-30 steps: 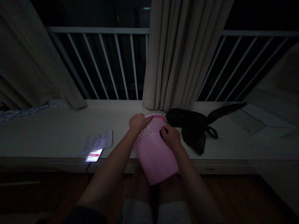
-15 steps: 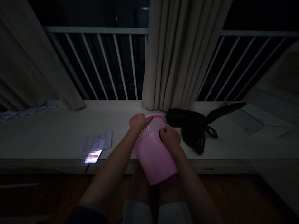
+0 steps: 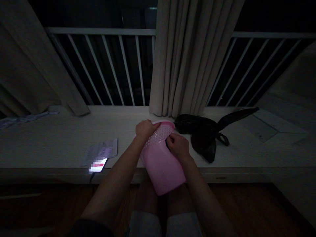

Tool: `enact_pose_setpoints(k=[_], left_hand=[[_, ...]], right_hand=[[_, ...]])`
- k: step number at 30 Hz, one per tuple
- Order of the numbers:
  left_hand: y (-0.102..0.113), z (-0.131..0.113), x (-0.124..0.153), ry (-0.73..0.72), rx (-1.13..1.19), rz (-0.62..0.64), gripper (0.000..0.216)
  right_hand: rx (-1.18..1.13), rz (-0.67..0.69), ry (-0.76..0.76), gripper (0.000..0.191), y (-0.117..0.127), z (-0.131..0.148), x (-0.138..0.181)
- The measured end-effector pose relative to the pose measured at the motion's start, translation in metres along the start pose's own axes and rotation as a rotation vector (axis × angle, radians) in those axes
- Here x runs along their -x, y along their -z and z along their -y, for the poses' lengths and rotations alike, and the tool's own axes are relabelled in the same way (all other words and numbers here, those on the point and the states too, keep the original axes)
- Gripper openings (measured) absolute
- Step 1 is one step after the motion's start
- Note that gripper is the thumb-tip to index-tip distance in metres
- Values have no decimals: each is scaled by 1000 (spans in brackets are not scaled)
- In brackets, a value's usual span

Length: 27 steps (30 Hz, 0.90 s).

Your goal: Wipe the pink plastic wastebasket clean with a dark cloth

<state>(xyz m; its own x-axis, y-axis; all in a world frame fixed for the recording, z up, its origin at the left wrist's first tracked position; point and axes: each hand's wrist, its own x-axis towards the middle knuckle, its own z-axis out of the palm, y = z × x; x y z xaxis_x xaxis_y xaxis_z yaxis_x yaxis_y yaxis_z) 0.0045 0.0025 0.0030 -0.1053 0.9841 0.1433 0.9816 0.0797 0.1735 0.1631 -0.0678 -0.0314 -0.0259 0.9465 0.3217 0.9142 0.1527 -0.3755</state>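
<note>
A pink plastic wastebasket point(image 3: 163, 168) lies tilted over my lap, its mouth pointing away and its base towards me. Below its rim runs a honeycomb mesh band. My left hand point(image 3: 144, 129) grips the rim at the left, fingers wrapped over it. Against the basket's right side, just below the mesh, my right hand point(image 3: 178, 145) is closed on a small dark thing, mostly hidden by the fingers; its kind is unclear. A tied black plastic bag point(image 3: 203, 136) rests on the ledge to the right of that hand.
The pale window ledge point(image 3: 49, 144) runs across in front of me. On its left lie a lit phone point(image 3: 100, 164) with a cable and a flat packet point(image 3: 110, 148). A white box point(image 3: 278, 126) stands at the right. Curtains point(image 3: 187, 59) and a white railing point(image 3: 103, 32) rise behind.
My right hand has shifted slightly left along the basket's side with the dark thing. My left hand keeps its grip on the rim, and the basket is nearly still.
</note>
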Motion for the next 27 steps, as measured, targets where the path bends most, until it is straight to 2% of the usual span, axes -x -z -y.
enact_pose_setpoints(k=[4, 12, 20, 27], left_hand=[[0, 1, 0, 0, -13, 7, 82], [-1, 0, -2, -4, -1, 1, 81], [-2, 0, -3, -10, 5, -14, 80], [0, 0, -2, 14, 10, 2, 82]], right_hand=[[2, 15, 61, 24, 2, 3, 1], [37, 122, 35, 39, 13, 10, 2], [81, 211, -44, 46, 16, 16, -5], [89, 179, -59, 48, 12, 19, -4]])
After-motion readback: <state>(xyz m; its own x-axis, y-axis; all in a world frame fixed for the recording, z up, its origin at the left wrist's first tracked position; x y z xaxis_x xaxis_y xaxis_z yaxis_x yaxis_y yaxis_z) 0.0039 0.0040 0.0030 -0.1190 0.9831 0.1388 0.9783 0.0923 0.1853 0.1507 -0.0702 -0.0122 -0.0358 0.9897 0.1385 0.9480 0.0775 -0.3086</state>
